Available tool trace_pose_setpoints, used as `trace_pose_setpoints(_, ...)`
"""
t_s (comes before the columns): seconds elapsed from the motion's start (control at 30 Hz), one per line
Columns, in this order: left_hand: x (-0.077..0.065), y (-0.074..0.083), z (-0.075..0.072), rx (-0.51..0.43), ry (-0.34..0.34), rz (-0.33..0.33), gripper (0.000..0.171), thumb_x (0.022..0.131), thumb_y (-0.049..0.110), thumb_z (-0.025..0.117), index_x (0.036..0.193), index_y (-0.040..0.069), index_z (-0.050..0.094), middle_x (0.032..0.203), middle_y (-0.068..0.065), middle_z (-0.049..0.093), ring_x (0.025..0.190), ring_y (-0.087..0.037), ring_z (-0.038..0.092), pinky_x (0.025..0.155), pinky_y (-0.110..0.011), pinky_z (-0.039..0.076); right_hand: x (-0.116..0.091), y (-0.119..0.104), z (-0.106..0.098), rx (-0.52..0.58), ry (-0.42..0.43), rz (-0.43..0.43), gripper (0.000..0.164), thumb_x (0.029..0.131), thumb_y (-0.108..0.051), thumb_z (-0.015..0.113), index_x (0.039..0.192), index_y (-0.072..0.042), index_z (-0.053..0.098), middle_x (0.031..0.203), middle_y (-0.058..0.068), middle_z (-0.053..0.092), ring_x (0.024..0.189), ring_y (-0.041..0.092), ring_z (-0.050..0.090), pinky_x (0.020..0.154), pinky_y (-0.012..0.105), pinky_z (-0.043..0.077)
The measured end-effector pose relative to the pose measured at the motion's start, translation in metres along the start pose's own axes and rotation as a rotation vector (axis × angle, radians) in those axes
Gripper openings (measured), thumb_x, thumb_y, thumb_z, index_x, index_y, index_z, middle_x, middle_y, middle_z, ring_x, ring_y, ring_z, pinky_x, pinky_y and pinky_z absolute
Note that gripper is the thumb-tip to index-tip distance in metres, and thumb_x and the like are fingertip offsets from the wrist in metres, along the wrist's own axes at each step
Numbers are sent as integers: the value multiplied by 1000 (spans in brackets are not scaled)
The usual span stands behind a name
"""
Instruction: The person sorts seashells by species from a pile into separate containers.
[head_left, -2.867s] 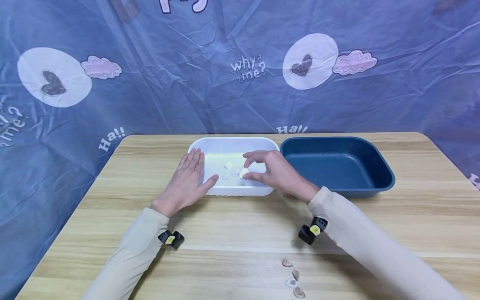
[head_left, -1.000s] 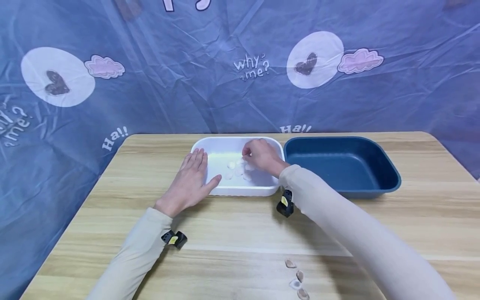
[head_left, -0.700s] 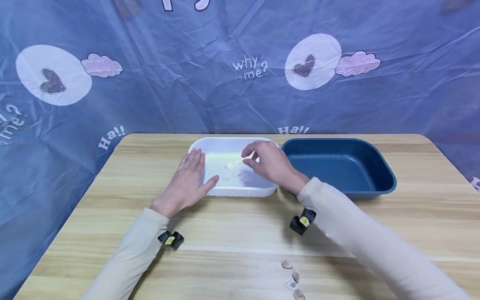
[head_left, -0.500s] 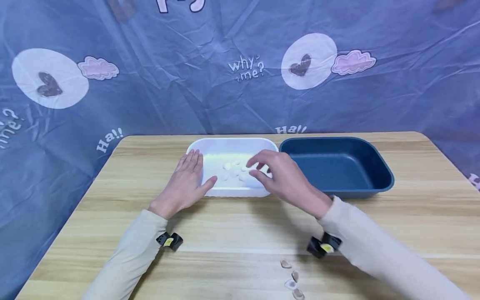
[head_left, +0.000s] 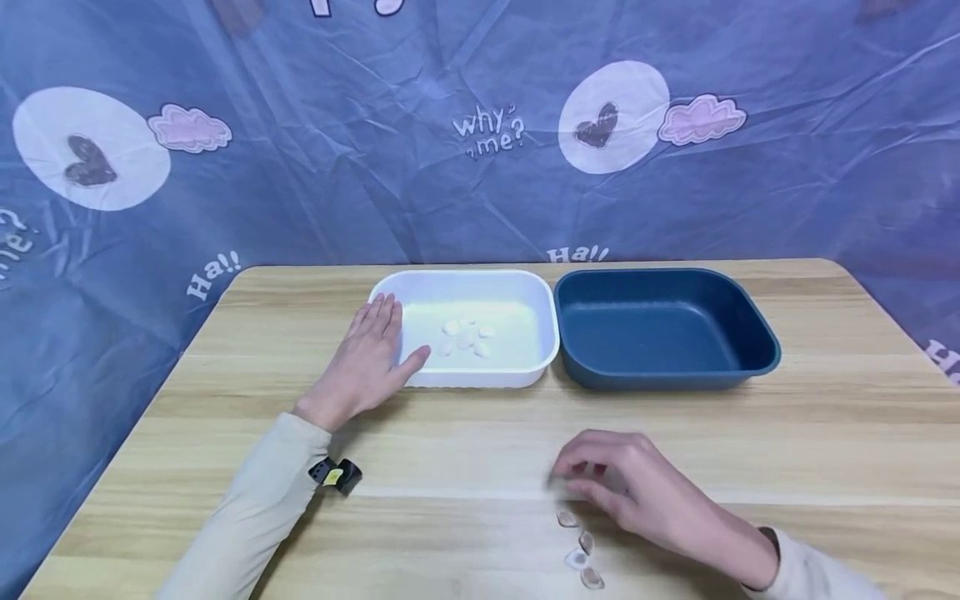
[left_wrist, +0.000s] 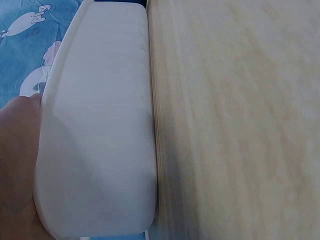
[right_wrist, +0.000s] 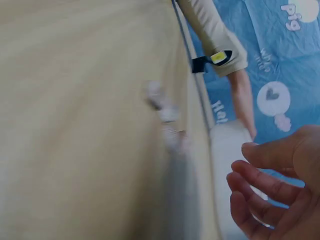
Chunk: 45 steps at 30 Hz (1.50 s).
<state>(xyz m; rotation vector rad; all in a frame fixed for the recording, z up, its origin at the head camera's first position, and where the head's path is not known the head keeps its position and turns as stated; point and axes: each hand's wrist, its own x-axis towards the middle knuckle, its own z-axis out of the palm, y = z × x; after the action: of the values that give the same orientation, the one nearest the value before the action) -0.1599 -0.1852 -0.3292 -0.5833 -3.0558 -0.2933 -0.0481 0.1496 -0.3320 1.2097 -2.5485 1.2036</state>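
My left hand [head_left: 358, 354] rests with straight fingers on the left end of a white tray [head_left: 522, 321]. Several pale shells [head_left: 482, 350] lie on the tray's floor in a ring around a middle one. Over the front of the table, my right hand [head_left: 648, 492] hovers with bent fingers spread apart, holding nothing that I can see. Just below its fingertips are several small shells in a short row: brownish ones such as the front shell [head_left: 592, 578], and a whitish shell [head_left: 577, 559]. The right wrist view shows this row [right_wrist: 169, 114] blurred.
A dark blue tub [head_left: 667, 379] stands against the white tray's right side, its floor bare. Both containers sit toward the back of a wooden table [head_left: 450, 450]. Behind the table hangs a blue printed cloth [head_left: 420, 167].
My right hand has laid a pale shell in the tray, let it go, and come back toward the front of the table. The left hand has stayed on the tray.
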Motion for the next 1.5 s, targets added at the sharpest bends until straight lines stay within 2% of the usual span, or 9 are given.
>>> trace_pose_setpoints(0.13,1,0,-1,3,-2,-4,85,100,55,30,147,-14,14,156,-29,8,146,-37,1,119,-45,0,-14,11,8,24,-62,-68,29,83,1,72,102,-21,68,101,-8,65,87,5,61,74,16,51)
trace_pose_setpoints(0.27,0,1,-1,2,-6,-4,85,100,55,30,147,-14,15,156,-28,7,146,-37,2,119,-46,0,-21,18,13,-51,-116,-151,32,82,0,73,105,-23,69,109,-7,61,97,8,58,83,13,46)
trace_pose_setpoints(0.4,0,2,-1,-1,-4,-5,85,100,55,29,147,-14,15,156,-29,8,146,-38,2,119,-46,0,-23,21,13,-106,-150,-193,33,79,-4,76,104,-25,70,117,-6,58,98,7,55,86,9,42)
trace_pose_setpoints(0.57,0,2,-2,-3,3,-8,84,100,54,31,147,-13,15,156,-28,9,146,-37,2,119,-46,0,-22,21,13,-100,-186,-187,30,78,-10,78,103,-24,69,124,-5,55,96,3,52,87,8,40)
trace_pose_setpoints(0.83,0,2,-1,0,6,-1,84,100,54,31,147,-14,16,156,-28,9,146,-37,2,119,-45,0,-23,26,12,-82,-181,-205,23,82,-12,75,97,-27,65,124,-3,55,106,11,54,87,10,41)
trace_pose_setpoints(1.03,0,2,0,-2,8,-2,84,100,54,31,147,-14,15,156,-28,9,146,-36,3,119,-45,0,-25,29,9,-153,-156,-188,22,82,-17,76,97,-27,64,124,-1,56,107,14,57,89,12,43)
trace_pose_setpoints(1.27,-1,2,0,-10,11,-1,84,100,54,31,147,-14,16,156,-28,9,146,-36,3,119,-45,0,-26,30,7,-181,-135,-186,19,82,-21,76,95,-29,64,124,-2,56,108,15,56,93,9,38)
trace_pose_setpoints(1.5,-2,2,1,-14,20,0,84,100,54,31,147,-14,16,156,-29,9,146,-37,4,119,-46,1,-27,32,9,-111,-135,-172,18,84,-21,76,96,-30,65,125,-3,55,102,10,53,85,10,40)
